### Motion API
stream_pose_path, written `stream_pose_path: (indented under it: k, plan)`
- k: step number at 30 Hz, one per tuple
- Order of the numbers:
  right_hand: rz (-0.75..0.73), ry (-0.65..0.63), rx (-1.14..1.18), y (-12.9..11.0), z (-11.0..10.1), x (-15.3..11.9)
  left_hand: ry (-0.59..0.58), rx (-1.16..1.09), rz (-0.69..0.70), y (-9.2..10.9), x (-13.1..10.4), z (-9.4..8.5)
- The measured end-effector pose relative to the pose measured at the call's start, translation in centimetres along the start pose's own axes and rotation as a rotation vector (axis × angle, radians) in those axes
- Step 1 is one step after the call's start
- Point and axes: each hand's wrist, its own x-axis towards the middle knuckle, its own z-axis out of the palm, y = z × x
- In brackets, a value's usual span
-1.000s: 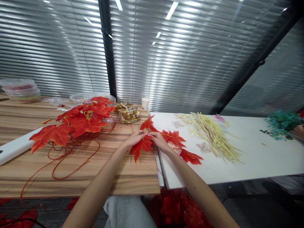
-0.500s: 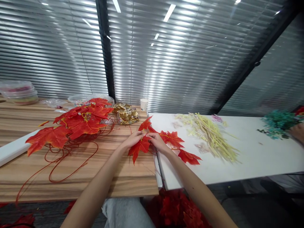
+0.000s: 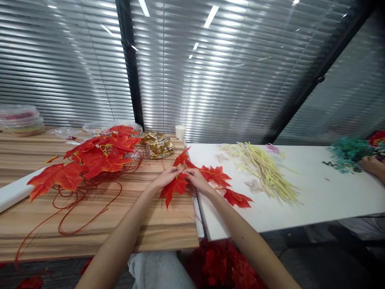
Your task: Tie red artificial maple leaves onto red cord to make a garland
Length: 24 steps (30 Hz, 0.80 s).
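Observation:
My left hand (image 3: 168,176) and my right hand (image 3: 195,179) meet over the seam between the two tables, their fingertips pinched close together. Between them is a red artificial maple leaf (image 3: 176,188), gripped near its stem end; the fingers cover the exact spot. A smaller red leaf (image 3: 181,157) sticks up just beyond the fingertips. To the right, more red maple leaves (image 3: 218,175) lie along the white table, apparently strung on the same thin red cord. One further leaf (image 3: 238,198) rests beside my right forearm.
On the wooden table (image 3: 162,233), a pile of red leaves (image 3: 102,158) lies over tangled red cord (image 3: 72,208). Gold packets (image 3: 160,147) and a paper cup (image 3: 180,132) stand behind. Yellow strips (image 3: 267,172) cover part of the white table (image 3: 313,200). Another person's hand (image 3: 373,166) touches teal foliage (image 3: 349,152).
The view has shifted slightly, so everything sits a little further left. Both hands keep their pinch on the leaf. The other person's hand has come further into view at right.

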Motion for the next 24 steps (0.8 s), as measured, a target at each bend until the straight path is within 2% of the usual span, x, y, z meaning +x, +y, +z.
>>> stream_pose_path:
  k: [15,24]
  plan:
    - [-0.028,-0.013,-0.02,0.12,-0.11,-0.01,0.023,-0.003,-0.02,-0.43,0.14,-0.15]
    - [0.035,-0.011,-0.033,-0.34,-0.04,-0.26,0.014,0.011,-0.002,-0.37,0.04,-0.13]
